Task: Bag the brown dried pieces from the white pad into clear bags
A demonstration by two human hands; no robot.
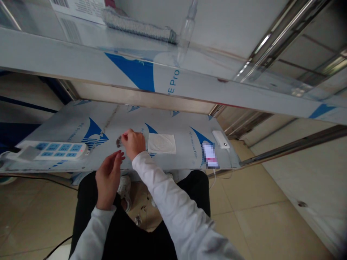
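Note:
My right hand (pixel 135 144) is over the lower shelf (pixel 130 124), its fingers closed together in a pinch. Whatever is between those fingertips, if anything, is too small or hidden to make out. Right beside them lies a small dark patch or pile (pixel 118 141) on the film-covered surface. Closer to me, my left hand (pixel 108 177) hovers at the shelf's front edge, fingers loosely bent and apart from the thumb, with nothing visible in it. A white square cloth or tissue (pixel 162 143) lies flat to the right of my right hand.
A white power strip (pixel 58 151) lies at the left. On the right are a phone (pixel 210 155) with a cable and a white power bank (pixel 220 139). An upper shelf (pixel 195 81) overhangs, bearing a grey fuzzy roll (pixel 138 28), a clear bottle (pixel 187 27) and a box (pixel 81 9).

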